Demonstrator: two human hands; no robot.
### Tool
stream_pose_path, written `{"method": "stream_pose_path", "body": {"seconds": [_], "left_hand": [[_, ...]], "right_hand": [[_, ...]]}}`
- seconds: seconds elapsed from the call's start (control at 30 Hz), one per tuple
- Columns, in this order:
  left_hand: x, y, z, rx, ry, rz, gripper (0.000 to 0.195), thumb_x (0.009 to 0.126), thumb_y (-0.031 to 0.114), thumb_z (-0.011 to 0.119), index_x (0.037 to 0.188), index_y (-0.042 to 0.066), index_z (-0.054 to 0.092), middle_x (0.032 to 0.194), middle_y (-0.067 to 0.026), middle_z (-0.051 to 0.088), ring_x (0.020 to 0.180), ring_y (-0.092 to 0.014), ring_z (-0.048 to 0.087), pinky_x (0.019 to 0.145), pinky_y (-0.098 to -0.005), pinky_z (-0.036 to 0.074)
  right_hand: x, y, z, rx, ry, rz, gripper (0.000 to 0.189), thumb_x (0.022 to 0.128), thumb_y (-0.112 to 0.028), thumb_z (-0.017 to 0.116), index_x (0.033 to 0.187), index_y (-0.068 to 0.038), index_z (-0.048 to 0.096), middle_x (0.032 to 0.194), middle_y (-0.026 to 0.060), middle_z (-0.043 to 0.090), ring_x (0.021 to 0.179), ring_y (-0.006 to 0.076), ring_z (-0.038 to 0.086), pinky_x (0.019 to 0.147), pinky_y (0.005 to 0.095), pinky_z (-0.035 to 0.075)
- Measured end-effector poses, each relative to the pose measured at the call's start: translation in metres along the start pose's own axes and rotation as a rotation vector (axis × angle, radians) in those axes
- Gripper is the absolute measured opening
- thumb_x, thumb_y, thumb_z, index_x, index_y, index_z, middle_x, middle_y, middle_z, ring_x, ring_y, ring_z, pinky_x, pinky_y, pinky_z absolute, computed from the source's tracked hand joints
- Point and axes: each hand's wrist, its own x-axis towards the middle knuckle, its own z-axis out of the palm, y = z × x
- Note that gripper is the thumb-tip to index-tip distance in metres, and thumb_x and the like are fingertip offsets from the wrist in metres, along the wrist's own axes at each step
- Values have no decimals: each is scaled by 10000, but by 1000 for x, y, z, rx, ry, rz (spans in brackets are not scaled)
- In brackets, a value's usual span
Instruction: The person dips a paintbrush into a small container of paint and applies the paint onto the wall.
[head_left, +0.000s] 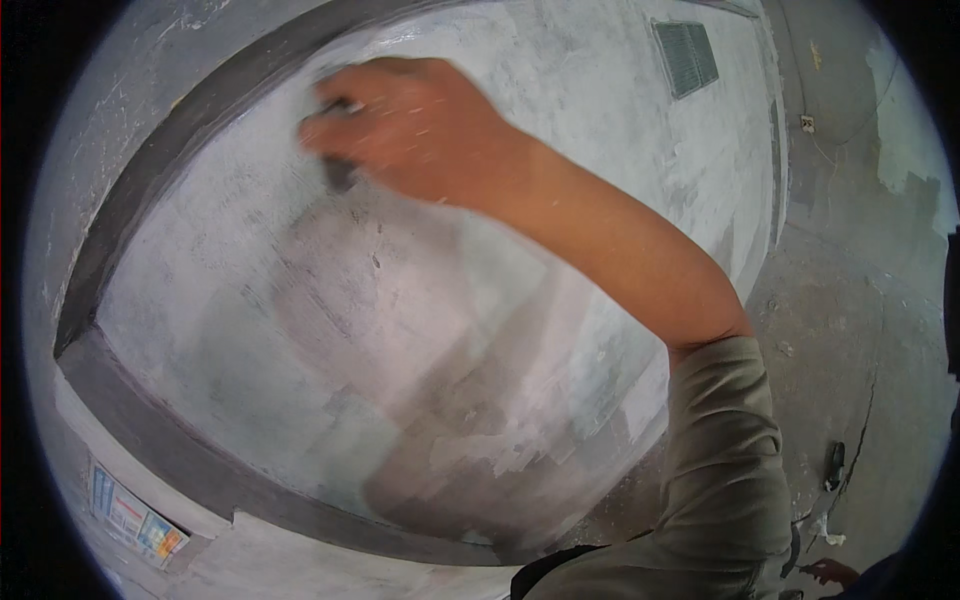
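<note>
My right hand (412, 127) reaches up to a pale, patchy plastered surface (247, 360). Its fingers are closed around a dark hand tool (340, 174), blurred by motion; most of it is hidden by the fingers, so its exact kind cannot be told. White specks lie on the hand and forearm. Below the tool, the plaster carries dark scuffs and scratch lines, and a broad shadow falls across it. My left hand is out of view.
A dark grey band (195, 465) borders the plaster. Toward the upper right is a vent grille (686, 58); beyond it a power socket (808, 124) sits on the cracked grey wall (832, 300). A printed poster (135, 514) is at lower left. Another person's hand (832, 571) shows at bottom right.
</note>
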Motion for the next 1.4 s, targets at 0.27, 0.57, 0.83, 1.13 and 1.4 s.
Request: {"method": "stream_pose_path", "body": {"seconds": [0.27,0.57,0.83,1.13,1.4], "left_hand": [[17,16,-4,2,7,21,1435,604,535,886,1537,-41,-38,1559,-351,121,1452,-454,222,1187,-514,250],[28,18,-13,6,48,-30,1437,605,546,882,1534,-50,-37,1564,-349,105,1456,-452,212,1192,-506,247],[34,18,-24,44,38,-46,1438,606,555,877,1531,-59,-36,1568,-348,90,1459,-451,203,1196,-499,244],[-16,-23,-19,53,22,-224,1440,607,566,873,1528,-68,-36,1573,-346,73,1464,-449,193,1201,-492,240],[-64,-67,-12,46,-23,-374,1443,608,575,868,1526,-76,-35,1577,-345,58,1467,-447,184,1206,-485,238]], "right_hand": [[41,22,8,767,254,-186,355,639,-19,764,960,-168,731,998,17,712,843,231,699,759,362,583],[-56,165,-108,235,-16,349,159,823,58,679,959,-15,712,968,116,739,925,215,714,769,331,583],[-90,244,-74,-489,-179,352,133,821,-107,580,870,-70,698,928,199,703,829,386,669,720,450,537],[11,-2,-3,-171,-18,-78,138,747,-162,659,884,-159,642,803,53,623,710,194,657,583,302,554],[109,-155,72,317,352,-326,207,595,-129,721,563,-76,523,585,140,582,558,265,649,397,358,521]]}}
